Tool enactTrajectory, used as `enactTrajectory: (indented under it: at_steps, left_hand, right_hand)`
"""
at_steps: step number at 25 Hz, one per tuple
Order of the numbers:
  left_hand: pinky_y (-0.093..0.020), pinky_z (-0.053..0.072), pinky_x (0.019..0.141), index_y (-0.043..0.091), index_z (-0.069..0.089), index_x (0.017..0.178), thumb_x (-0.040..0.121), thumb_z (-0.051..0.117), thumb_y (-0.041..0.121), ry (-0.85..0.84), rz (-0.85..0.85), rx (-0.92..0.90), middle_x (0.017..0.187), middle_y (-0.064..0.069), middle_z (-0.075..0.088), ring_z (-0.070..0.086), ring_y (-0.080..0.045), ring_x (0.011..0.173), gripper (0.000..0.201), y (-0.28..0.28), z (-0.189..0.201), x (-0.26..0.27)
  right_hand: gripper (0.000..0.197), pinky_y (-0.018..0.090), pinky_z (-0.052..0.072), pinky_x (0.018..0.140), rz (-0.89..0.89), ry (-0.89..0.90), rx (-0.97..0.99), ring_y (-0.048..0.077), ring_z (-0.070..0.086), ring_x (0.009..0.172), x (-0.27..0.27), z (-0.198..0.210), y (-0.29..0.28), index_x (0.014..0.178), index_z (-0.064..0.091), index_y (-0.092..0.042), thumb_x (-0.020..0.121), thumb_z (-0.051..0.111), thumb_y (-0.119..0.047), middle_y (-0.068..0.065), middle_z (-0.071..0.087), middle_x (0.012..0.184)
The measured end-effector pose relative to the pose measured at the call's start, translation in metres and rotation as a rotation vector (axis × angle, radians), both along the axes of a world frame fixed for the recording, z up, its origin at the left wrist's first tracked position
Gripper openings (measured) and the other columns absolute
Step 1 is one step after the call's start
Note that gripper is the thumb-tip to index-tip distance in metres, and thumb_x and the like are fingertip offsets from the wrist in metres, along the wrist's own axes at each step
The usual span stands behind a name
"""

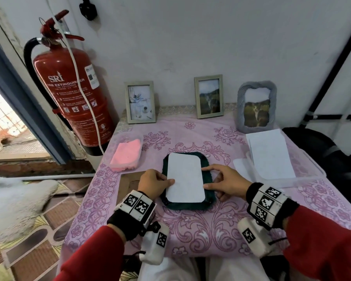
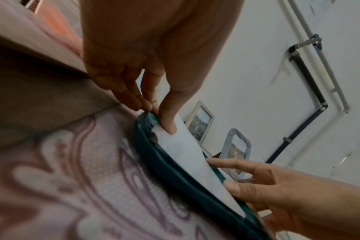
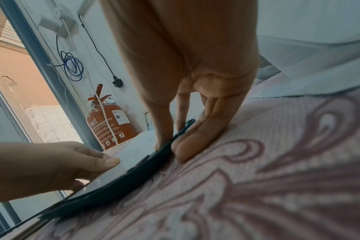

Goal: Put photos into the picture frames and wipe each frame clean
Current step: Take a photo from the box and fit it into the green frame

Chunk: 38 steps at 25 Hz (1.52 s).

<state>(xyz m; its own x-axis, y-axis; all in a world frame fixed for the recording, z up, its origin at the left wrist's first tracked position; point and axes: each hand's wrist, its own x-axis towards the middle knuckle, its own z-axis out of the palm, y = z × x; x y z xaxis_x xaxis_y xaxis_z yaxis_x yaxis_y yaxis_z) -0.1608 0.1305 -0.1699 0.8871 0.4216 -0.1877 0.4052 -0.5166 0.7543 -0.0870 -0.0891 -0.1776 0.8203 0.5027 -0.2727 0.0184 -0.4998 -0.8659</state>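
STEP: seat white rectangular photo sheet (image 1: 185,177) face-down in dark green fabric-edged frame (image 1: 208,175), table centre-near | L hand (image 1: 152,182) pinches sheet's left edge | R hand (image 1: 225,181) fingers straight, pressing right edge | TIP: square corners w/ opening, press flat, don't crease

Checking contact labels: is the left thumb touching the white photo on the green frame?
Touching: left wrist view shows the left hand thumb pressed on the white photo.

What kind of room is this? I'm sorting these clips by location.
Probably a room in a home, set up as a makeshift work spot. A floral pink cloth covers the low table, framed photos lean against a plain painted wall, and a fire extinguisher hangs beside an open doorway.
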Motion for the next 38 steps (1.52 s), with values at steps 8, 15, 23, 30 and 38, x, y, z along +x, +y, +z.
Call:
enactTrajectory:
  at_steps: [8, 15, 23, 30, 38]
  left_hand:
    - [-0.027, 0.049, 0.067, 0.001, 0.063, 0.080, 0.079, 0.073, 0.011, -0.122, 0.052, -0.221, 0.069, -0.009, 0.061, 0.055, -0.019, 0.064, 0.015, 0.012, 0.006, -0.004]
    - [-0.020, 0.055, 0.051, 0.002, 0.059, 0.080, 0.085, 0.064, 0.004, -0.247, 0.088, -0.472, 0.074, -0.013, 0.063, 0.061, -0.018, 0.060, 0.007, 0.012, 0.019, 0.001]
    - [-0.018, 0.055, 0.051, 0.002, 0.061, 0.078, 0.084, 0.065, 0.002, -0.341, 0.040, -0.584, 0.070, -0.010, 0.067, 0.066, -0.010, 0.054, 0.007, -0.002, 0.032, 0.013]
    - [-0.021, 0.057, 0.052, -0.002, 0.060, 0.079, 0.085, 0.061, -0.002, -0.258, -0.076, -0.744, 0.072, -0.016, 0.066, 0.066, -0.012, 0.051, 0.007, -0.057, 0.025, 0.032]
    - [-0.019, 0.053, 0.044, -0.004, 0.057, 0.076, 0.085, 0.060, -0.006, -0.179, -0.111, -0.819, 0.059, -0.011, 0.065, 0.063, -0.011, 0.044, 0.009, -0.099, 0.011, 0.040]
  right_hand:
    - [0.056, 0.028, 0.055, 0.047, -0.001, 0.005, -0.016, 0.016, 0.058, 0.049, -0.002, 0.003, 0.000, 0.129, 0.051, -0.025, 0.079, 0.074, -0.014, 0.007, 0.052, 0.062]
    - [0.052, 0.026, 0.054, 0.046, -0.019, -0.023, -0.032, 0.015, 0.056, 0.048, -0.008, 0.008, 0.002, 0.128, 0.052, -0.023, 0.081, 0.072, -0.014, 0.006, 0.054, 0.061]
    - [0.021, 0.025, 0.049, 0.059, -0.246, -0.574, -0.035, 0.009, 0.052, 0.054, -0.014, 0.043, -0.027, 0.102, 0.069, -0.016, 0.082, 0.069, -0.012, 0.001, 0.058, 0.076]
    - [0.033, 0.032, 0.048, 0.075, -0.394, -0.595, -0.425, 0.017, 0.057, 0.081, -0.009, 0.044, -0.080, 0.104, 0.062, -0.019, 0.076, 0.073, -0.034, 0.000, 0.058, 0.086]
    - [0.006, 0.025, 0.048, 0.063, -0.464, -0.591, -0.360, 0.013, 0.061, 0.069, -0.010, 0.049, -0.095, 0.076, 0.070, -0.021, 0.071, 0.071, -0.024, -0.008, 0.064, 0.064]
